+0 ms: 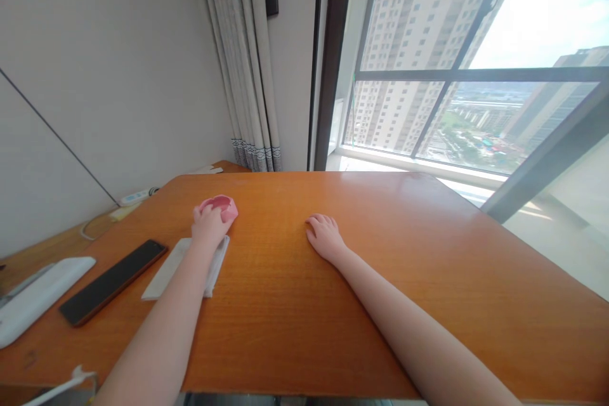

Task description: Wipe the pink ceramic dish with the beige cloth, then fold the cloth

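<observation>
My left hand [208, 226] is closed on the near side of a small pink open-topped container [228, 205] at the left of the desk. It has angular sides, and my fingers reach over its rim; its inside is mostly covered. Under my left wrist lies a folded whitish cloth or tissue [166, 273], partly hidden by the forearm. My right hand [326, 236] rests palm down on the bare wooden desk [295, 311], right of the container and apart from it. Its fingers are slightly bent, with nothing in them.
Left of the cloth lies a black phone [114, 280], with a white long case-like object [45, 295] beyond it. A white power strip [137, 196] and cable sit by the wall. A white cord [61, 387] is at the near left edge. Behind are a curtain [245, 63] and window.
</observation>
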`<move>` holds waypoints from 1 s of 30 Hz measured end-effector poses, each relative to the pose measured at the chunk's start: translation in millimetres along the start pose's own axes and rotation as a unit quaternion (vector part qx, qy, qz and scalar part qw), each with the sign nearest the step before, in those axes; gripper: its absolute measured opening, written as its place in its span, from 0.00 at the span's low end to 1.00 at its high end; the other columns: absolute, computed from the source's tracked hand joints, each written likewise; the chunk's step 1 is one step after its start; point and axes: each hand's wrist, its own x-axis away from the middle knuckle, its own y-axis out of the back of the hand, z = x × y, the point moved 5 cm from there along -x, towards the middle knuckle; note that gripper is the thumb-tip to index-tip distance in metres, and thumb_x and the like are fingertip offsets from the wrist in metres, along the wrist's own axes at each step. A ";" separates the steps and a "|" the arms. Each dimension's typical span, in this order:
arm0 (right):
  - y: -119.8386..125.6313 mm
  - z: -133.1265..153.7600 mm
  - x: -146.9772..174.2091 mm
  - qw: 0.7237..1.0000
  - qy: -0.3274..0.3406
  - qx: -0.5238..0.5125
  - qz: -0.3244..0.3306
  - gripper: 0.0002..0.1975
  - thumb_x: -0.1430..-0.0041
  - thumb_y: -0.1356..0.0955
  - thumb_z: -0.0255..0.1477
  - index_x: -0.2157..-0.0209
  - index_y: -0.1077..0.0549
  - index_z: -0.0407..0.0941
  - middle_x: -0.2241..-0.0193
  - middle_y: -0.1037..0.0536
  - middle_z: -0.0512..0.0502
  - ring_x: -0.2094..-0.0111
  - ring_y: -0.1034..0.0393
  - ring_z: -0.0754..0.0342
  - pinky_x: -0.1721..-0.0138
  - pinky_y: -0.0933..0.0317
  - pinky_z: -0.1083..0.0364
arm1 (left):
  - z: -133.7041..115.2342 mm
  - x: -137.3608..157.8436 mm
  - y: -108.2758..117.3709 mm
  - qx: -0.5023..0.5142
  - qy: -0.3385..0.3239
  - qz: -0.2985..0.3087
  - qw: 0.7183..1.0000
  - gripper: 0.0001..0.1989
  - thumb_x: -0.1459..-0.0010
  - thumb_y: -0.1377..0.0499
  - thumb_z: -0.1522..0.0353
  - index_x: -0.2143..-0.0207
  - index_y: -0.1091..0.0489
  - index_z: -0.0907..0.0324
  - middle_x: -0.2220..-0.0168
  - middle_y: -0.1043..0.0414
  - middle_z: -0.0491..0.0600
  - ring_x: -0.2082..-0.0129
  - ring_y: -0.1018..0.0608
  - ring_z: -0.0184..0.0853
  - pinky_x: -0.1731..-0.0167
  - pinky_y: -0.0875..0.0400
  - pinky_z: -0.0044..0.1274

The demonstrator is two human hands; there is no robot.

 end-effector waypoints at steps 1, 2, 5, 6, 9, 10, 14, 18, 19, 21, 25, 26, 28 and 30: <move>-0.7 -0.3 0.1 1.000 0.000 -0.003 0.001 0.14 0.42 0.40 0.29 0.55 0.30 0.47 0.51 0.30 0.43 0.48 0.40 0.48 0.44 0.54 0.46 | -0.2 -1.5 -1.4 0.008 -0.010 -0.013 1.000 0.24 0.51 0.46 0.57 0.54 0.31 0.61 0.48 0.35 0.59 0.44 0.41 0.53 0.46 0.47 0.44; -1.5 -0.7 -0.1 1.000 0.000 -0.008 0.000 0.14 0.42 0.40 0.28 0.55 0.30 0.47 0.51 0.30 0.43 0.48 0.40 0.48 0.44 0.54 0.46 | -1.6 -2.9 -1.6 0.018 -0.018 -0.026 0.999 0.22 0.50 0.47 0.58 0.56 0.30 0.61 0.50 0.32 0.59 0.45 0.39 0.52 0.46 0.47 0.43; -2.1 -4.8 -2.5 0.998 -0.011 -0.060 -0.033 0.14 0.44 0.39 0.27 0.56 0.30 0.46 0.52 0.30 0.43 0.48 0.40 0.48 0.44 0.52 0.45 | -18.0 -4.1 2.1 0.054 -0.052 -0.058 0.996 0.19 0.49 0.46 0.60 0.61 0.29 0.63 0.56 0.29 0.59 0.49 0.34 0.49 0.47 0.42 0.40; -1.0 -7.2 -3.7 0.994 -0.017 -0.092 -0.059 0.14 0.45 0.39 0.27 0.56 0.31 0.46 0.51 0.30 0.42 0.47 0.40 0.48 0.44 0.51 0.46 | -28.9 -2.5 3.8 0.068 -0.070 -0.068 0.993 0.18 0.48 0.46 0.60 0.62 0.29 0.64 0.57 0.29 0.59 0.51 0.33 0.48 0.48 0.41 0.38; 6.4 -16.1 -6.1 0.964 -0.040 -0.212 -0.154 0.16 0.43 0.40 0.30 0.53 0.33 0.44 0.50 0.32 0.40 0.46 0.41 0.49 0.44 0.49 0.46 | -77.3 12.7 6.2 0.119 -0.150 -0.091 0.977 0.14 0.47 0.45 0.62 0.63 0.30 0.64 0.55 0.30 0.58 0.52 0.31 0.44 0.48 0.39 0.35; 9.8 -18.8 -5.7 0.949 -0.049 -0.254 -0.183 0.16 0.42 0.41 0.32 0.52 0.34 0.44 0.50 0.32 0.40 0.46 0.41 0.49 0.44 0.48 0.46 | -96.2 21.3 5.2 0.140 -0.179 -0.095 0.969 0.14 0.47 0.44 0.64 0.62 0.31 0.64 0.54 0.30 0.58 0.51 0.31 0.43 0.47 0.40 0.35; 26.2 -16.2 1.0 0.902 -0.032 -0.347 -0.254 0.19 0.40 0.42 0.36 0.49 0.37 0.45 0.46 0.36 0.39 0.43 0.43 0.50 0.45 0.46 0.47 | -163.6 63.3 -7.5 0.197 -0.282 -0.057 0.937 0.11 0.48 0.42 0.67 0.61 0.32 0.62 0.49 0.34 0.56 0.47 0.34 0.42 0.44 0.42 0.36; 35.6 -0.1 6.6 0.904 0.017 -0.352 -0.243 0.15 0.42 0.39 0.33 0.55 0.32 0.45 0.45 0.36 0.40 0.42 0.45 0.50 0.43 0.48 0.48 | -194.4 92.0 -14.8 0.232 -0.336 -0.019 0.913 0.16 0.48 0.43 0.70 0.55 0.33 0.60 0.47 0.36 0.54 0.44 0.36 0.41 0.43 0.44 0.37; 35.4 2.7 6.5 0.907 0.021 -0.349 -0.233 0.13 0.43 0.39 0.32 0.57 0.30 0.45 0.46 0.35 0.40 0.43 0.44 0.50 0.42 0.49 0.48 | -197.0 94.5 -14.5 0.239 -0.342 -0.021 0.909 0.17 0.47 0.43 0.71 0.53 0.34 0.59 0.46 0.36 0.54 0.44 0.37 0.40 0.42 0.45 0.37; 33.4 6.0 5.0 0.916 0.028 -0.336 -0.217 0.11 0.44 0.39 0.31 0.62 0.28 0.45 0.48 0.34 0.41 0.44 0.42 0.50 0.42 0.49 0.48 | -199.0 94.6 -13.9 0.247 -0.353 -0.028 0.902 0.19 0.46 0.45 0.72 0.50 0.35 0.58 0.46 0.37 0.53 0.42 0.38 0.39 0.41 0.46 0.37; 28.6 6.3 1.7 0.930 0.034 -0.307 -0.196 0.10 0.45 0.39 0.29 0.66 0.27 0.46 0.48 0.33 0.43 0.44 0.42 0.51 0.42 0.49 0.49 | -195.3 82.9 -20.5 0.248 -0.351 -0.033 0.902 0.19 0.45 0.47 0.72 0.50 0.36 0.58 0.46 0.36 0.54 0.43 0.37 0.39 0.41 0.46 0.37; 27.4 6.6 1.3 0.935 0.038 -0.300 -0.186 0.09 0.45 0.39 0.29 0.66 0.27 0.46 0.48 0.33 0.43 0.43 0.43 0.51 0.42 0.50 0.48 | -193.5 80.0 -22.9 0.244 -0.346 -0.033 0.905 0.18 0.44 0.47 0.71 0.50 0.35 0.59 0.46 0.36 0.55 0.43 0.37 0.39 0.41 0.46 0.37; 25.8 8.4 1.4 0.944 0.052 -0.283 -0.161 0.09 0.46 0.38 0.29 0.65 0.27 0.46 0.45 0.36 0.43 0.42 0.45 0.51 0.41 0.51 0.49 | -190.2 76.6 -25.1 0.235 -0.348 -0.032 0.907 0.17 0.44 0.46 0.69 0.51 0.35 0.60 0.46 0.37 0.57 0.42 0.38 0.40 0.41 0.47 0.38; 25.4 10.6 2.2 0.951 0.066 -0.266 -0.142 0.10 0.47 0.37 0.29 0.63 0.28 0.46 0.44 0.38 0.43 0.41 0.47 0.51 0.40 0.52 0.49 | -187.4 77.2 -20.8 0.225 -0.370 -0.023 0.901 0.19 0.44 0.46 0.67 0.50 0.36 0.60 0.43 0.41 0.58 0.39 0.42 0.41 0.40 0.48 0.38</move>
